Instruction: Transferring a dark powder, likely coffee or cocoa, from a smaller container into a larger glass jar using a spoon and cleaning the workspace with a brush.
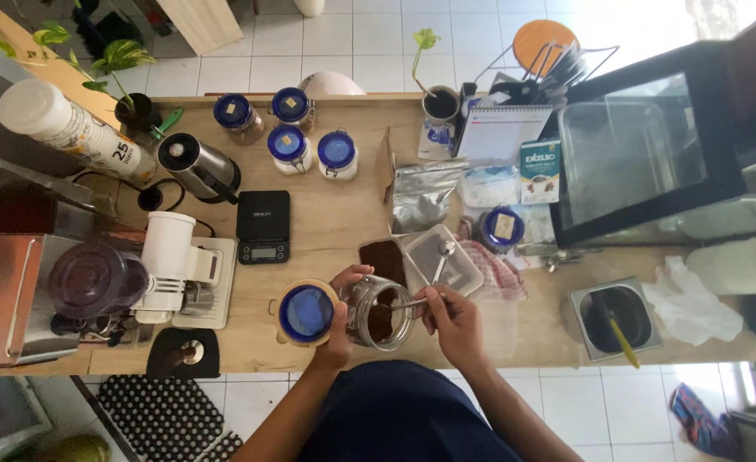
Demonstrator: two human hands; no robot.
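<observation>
At the left edge of the light wooden worktop (326, 231) stands a white electric grinder with a dark purple hopper (130, 278), and just right of it lies a flat black digital scale (263, 226). Along the far edge, four small glass jars with round blue lids (290, 128) sit in a loose cluster.

Near the front edge, your left hand (343, 312) wraps around a clear glass clip-top jar (381, 313), fingers curled over its rim and side, so the jar tilts with its mouth towards the right. Its round blue hinged lid (307, 313) hangs open to the left, just beside your wrist. Dark brown ground coffee (381, 323) fills the lower part of the jar.

Your right hand (452, 322) is closed on the handle of a small metal spoon (406, 304), whose bowl reaches into the jar's mouth; the bowl itself is hard to make out.

Just behind the jar sits an open clear plastic tub of ground coffee (385, 259), touching its loose clear lid (442, 261), where a metal scoop (444, 252) rests. Further right, near the front edge, a square steel bin (616, 318) holds a yellow-handled tool (622, 339).
</observation>
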